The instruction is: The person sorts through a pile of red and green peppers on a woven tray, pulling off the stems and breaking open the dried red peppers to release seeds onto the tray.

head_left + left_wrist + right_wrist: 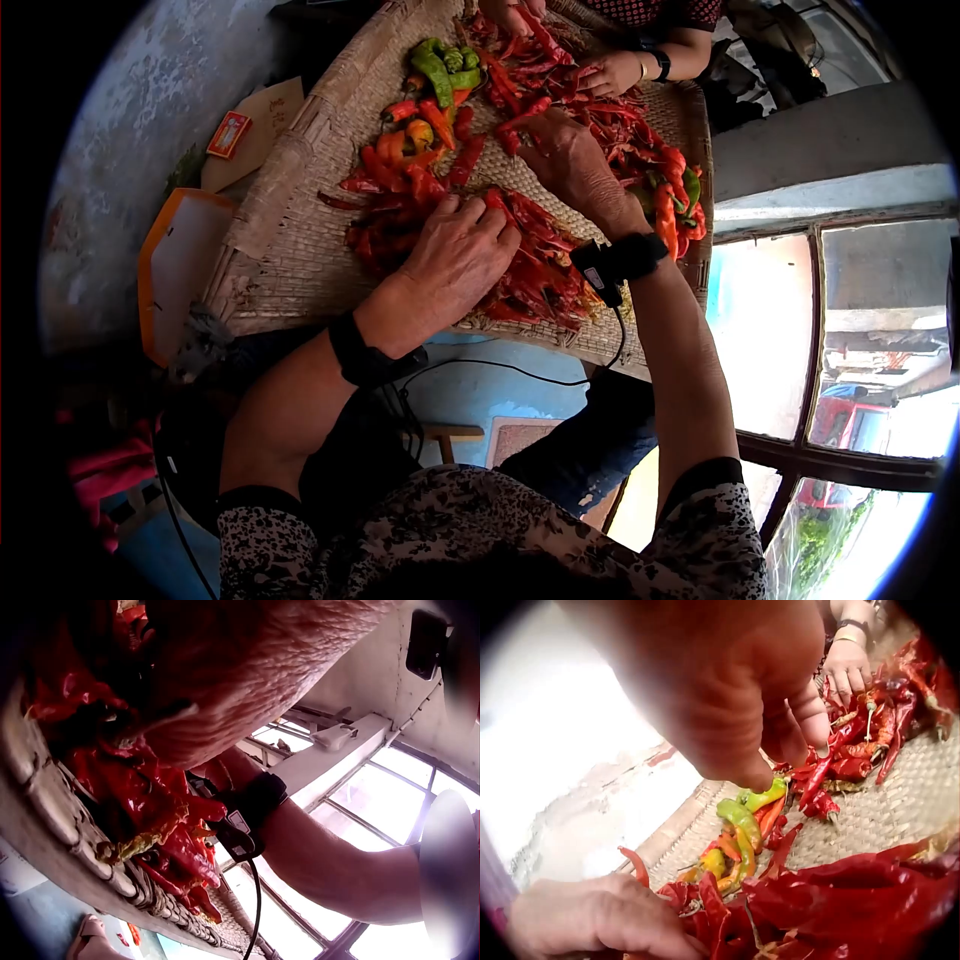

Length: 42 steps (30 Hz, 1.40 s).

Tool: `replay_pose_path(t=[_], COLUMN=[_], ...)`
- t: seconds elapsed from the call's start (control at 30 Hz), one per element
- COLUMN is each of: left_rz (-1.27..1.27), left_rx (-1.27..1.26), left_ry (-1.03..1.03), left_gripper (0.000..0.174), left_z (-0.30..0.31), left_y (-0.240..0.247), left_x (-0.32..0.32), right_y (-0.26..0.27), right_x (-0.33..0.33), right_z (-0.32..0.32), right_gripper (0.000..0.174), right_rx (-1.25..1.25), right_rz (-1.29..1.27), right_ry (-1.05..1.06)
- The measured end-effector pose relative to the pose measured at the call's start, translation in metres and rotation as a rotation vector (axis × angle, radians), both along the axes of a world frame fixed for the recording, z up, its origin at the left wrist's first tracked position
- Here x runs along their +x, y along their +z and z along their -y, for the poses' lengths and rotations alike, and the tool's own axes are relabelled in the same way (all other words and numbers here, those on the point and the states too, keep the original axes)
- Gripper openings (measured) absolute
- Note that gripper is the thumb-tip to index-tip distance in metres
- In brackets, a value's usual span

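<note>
My left hand (445,255) rests on a heap of red peppers (535,285) near the tray's front edge, its fingers bent downward and the tips partly hidden. In the right wrist view the left hand (600,919) lies beside glossy red peppers (840,900). My right hand (575,165) reaches over the woven tray (270,285), beside red peppers of the far heap. Its thumb and fingers are apart in the right wrist view, with no pepper visible between them. Close up, the left hand (247,675) covers part of the red peppers (135,787).
Another person's hand (610,72) touches the far heap. Green peppers (432,70) and orange ones (390,148) lie toward the back left. A small red box (229,135) sits on cardboard left of the tray. A cable (500,371) hangs between my wrists.
</note>
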<state>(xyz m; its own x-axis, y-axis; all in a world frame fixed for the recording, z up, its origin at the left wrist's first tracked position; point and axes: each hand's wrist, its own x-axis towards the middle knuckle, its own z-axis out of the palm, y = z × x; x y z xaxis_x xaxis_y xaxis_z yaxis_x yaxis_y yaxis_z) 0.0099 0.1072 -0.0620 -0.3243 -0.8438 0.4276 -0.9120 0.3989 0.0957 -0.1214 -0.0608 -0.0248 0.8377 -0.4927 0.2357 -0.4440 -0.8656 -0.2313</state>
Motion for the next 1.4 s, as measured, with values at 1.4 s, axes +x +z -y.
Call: replay_pose_path(t=[1.4], left_rz=[0.000], left_rx=[0.034], left_ry=[-0.020], left_gripper=[0.014], left_z=[-0.001], left_y=[0.002], left_x=[0.004], right_y=[-0.021], right_x=[-0.059], right_z=[-0.004], right_gripper=[0.024], right_rx=[0.226], right_rz=[-0.094], right_ry=[-0.079])
